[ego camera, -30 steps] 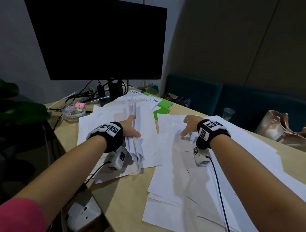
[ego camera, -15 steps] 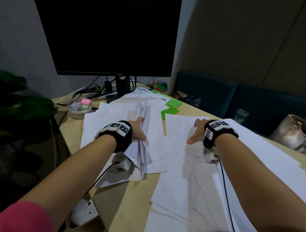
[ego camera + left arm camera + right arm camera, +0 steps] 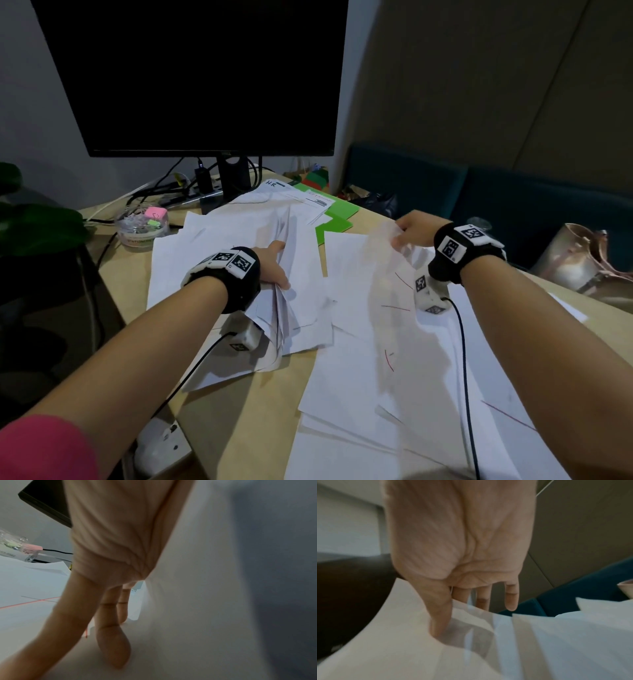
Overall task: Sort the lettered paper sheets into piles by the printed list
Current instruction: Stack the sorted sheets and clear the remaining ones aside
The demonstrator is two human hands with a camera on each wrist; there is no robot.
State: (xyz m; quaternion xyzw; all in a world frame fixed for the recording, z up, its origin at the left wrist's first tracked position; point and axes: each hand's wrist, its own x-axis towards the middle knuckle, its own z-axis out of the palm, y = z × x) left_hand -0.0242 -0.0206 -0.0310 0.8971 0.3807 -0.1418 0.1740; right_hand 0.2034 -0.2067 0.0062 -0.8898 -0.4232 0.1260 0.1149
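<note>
Paper like this is light, floppy and slippery. Left hand (image 3: 274,265) clamps a bundle of sheets (image 3: 291,308); right hand (image 3: 412,229) pinches a loose sheet (image 3: 363,274) by its far edge, a sound hold.

White paper sheets (image 3: 359,342) cover the tan wooden desk (image 3: 239,411), some crossed by thin red lines; one sheet (image 3: 274,185) by the far edge bears black letters; green folders (image 3: 337,219) lie beside it; the monitor (image 3: 205,75) is black; a clear tub (image 3: 142,228) near the left edge holds pink and green bits; both wristbands (image 3: 233,270) are black with black-and-white square markers; one sleeve (image 3: 41,448) is pink; the seat (image 3: 513,198) beyond is dark teal.
</note>
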